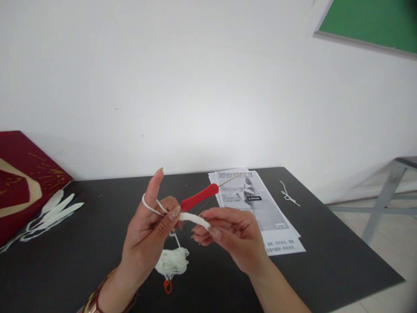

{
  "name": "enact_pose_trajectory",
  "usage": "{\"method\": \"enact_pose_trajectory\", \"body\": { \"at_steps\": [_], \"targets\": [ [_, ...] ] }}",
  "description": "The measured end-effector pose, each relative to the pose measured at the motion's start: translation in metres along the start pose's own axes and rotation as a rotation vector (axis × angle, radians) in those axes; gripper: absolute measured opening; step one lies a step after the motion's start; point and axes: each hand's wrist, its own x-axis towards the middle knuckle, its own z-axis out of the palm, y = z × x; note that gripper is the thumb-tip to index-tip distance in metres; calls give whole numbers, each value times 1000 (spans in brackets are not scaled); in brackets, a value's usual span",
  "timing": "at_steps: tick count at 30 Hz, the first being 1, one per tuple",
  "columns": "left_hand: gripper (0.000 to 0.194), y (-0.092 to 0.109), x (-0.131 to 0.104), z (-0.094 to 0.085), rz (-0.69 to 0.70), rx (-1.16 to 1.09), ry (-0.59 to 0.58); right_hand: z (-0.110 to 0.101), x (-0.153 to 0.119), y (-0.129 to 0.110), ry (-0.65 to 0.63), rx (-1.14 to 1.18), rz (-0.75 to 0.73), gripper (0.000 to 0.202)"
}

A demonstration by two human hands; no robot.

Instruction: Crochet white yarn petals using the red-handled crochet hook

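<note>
A narrow strip of white crochet work (195,220) is stretched between my two hands above the table. My left hand (148,230) pinches its left end, with the index finger raised and white yarn looped round it. My right hand (233,232) grips the other end between thumb and fingers. A crochet hook with a red handle (200,197) sticks up to the right from beside my left fingertips; its hook end is hidden there. Below my hands lies a bundle of white yarn (172,261), with an orange stitch marker (167,286) at its lower edge.
Printed sheets (270,213) lie on the black table (312,261) behind my right hand. A scrap of white yarn (288,195) is farther right. White leaf-shaped crochet pieces (58,211) lie at the left, by a dark red bag or box (22,174). A white wall borders the back.
</note>
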Motion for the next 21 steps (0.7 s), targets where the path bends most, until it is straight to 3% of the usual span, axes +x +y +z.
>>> {"method": "enact_pose_trajectory", "body": {
  "at_steps": [21],
  "targets": [
    [62,2,0,2,15,20,27,-2,2,1,70,-29,11,10]
  ]
}}
